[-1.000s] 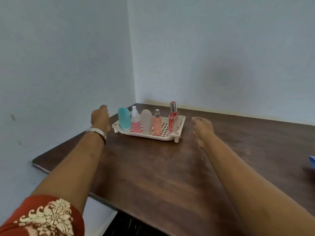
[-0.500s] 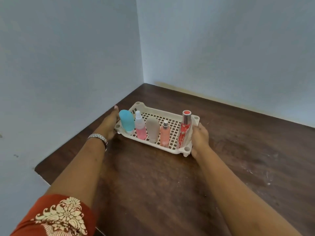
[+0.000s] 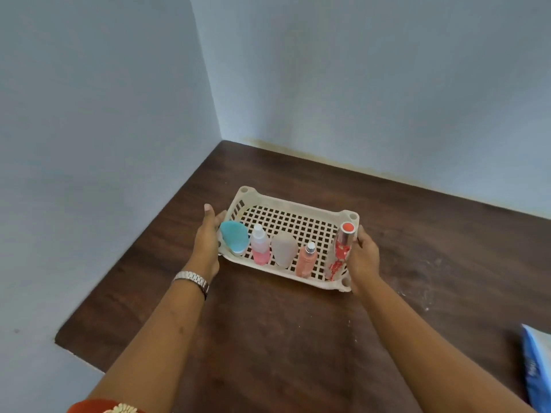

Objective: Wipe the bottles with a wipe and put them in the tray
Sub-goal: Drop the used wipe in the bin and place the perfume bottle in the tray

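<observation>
A cream plastic tray (image 3: 298, 205) with a lattice floor sits between two bare hands on a dark brown wooden bench (image 3: 268, 338), near the corner where two pale blue walls meet; whether its base rests on the bench or is raised off it cannot be told.

The left grip (image 3: 207, 238) clasps the tray's left end, thumb at the rim and fingers down the outside of the wall; the right grip (image 3: 365, 257) clasps the right end, thumb hooked over the rim just beside the tallest bottle; neither one is released and neither carries a wipe.

Five bottles stand upright in a row along the tray's near side, all inside it:
- at the left end a teal bottle (image 3: 235, 237), close against the left wall;
- next a clear spray bottle (image 3: 260, 247) part filled with pink liquid;
- in the middle a frosted grey bottle (image 3: 284, 248);
- then a small pink spray bottle (image 3: 307, 260) with a silver nozzle;
- at the right end a tall red-patterned bottle (image 3: 340, 253) with a silver collar and red cap, tilted a little toward the right wall.

The far half of the lattice floor carries nothing.

A metal wristwatch (image 3: 192, 280) circles the left wrist; a red sleeve (image 3: 98, 408) with a cream floral print shows at the bottom edge; a blue packet (image 3: 536, 365) lies on the bench at the right border, well apart from the tray, cut off by the frame.
</observation>
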